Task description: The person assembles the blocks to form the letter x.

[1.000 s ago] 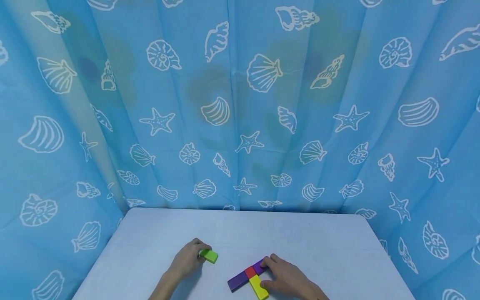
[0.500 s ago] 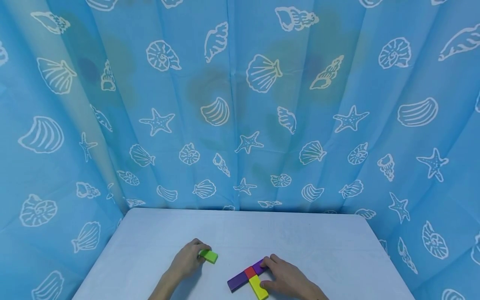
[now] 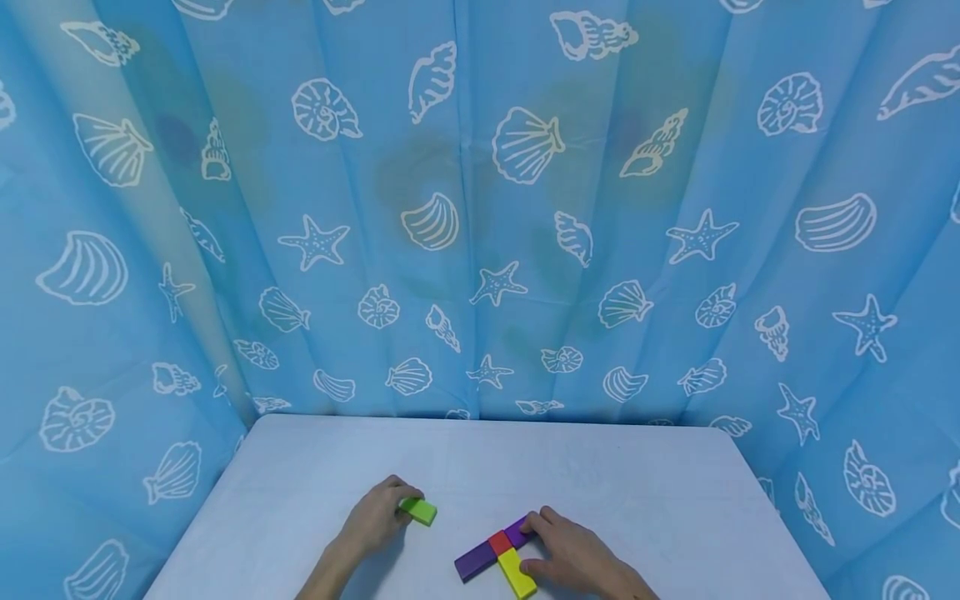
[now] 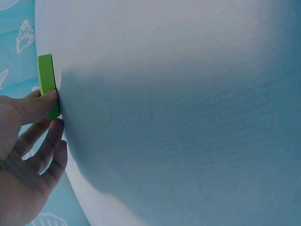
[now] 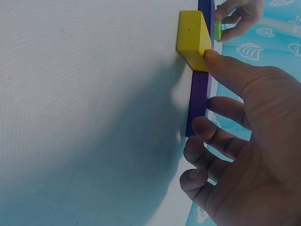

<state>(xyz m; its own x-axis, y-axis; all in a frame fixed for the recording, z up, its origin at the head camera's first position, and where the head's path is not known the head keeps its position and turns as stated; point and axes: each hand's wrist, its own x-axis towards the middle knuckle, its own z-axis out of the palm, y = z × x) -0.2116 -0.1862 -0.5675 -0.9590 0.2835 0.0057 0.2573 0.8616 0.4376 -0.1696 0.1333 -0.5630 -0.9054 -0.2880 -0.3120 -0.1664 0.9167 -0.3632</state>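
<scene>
My left hand pinches one end of a bright green rectangular block between thumb and fingers, over the left-middle of the table. In the left wrist view the thumb lies across the green block. To the right, a red block sits between a long dark purple block and a shorter purple block, all in one slanting line. A yellow block runs from the red one towards me. My right hand rests its thumb against the yellow block and its index finger on the shorter purple one.
A white table with rounded far corners bears all the blocks. A blue curtain printed with white shells and starfish hangs behind it and along both sides.
</scene>
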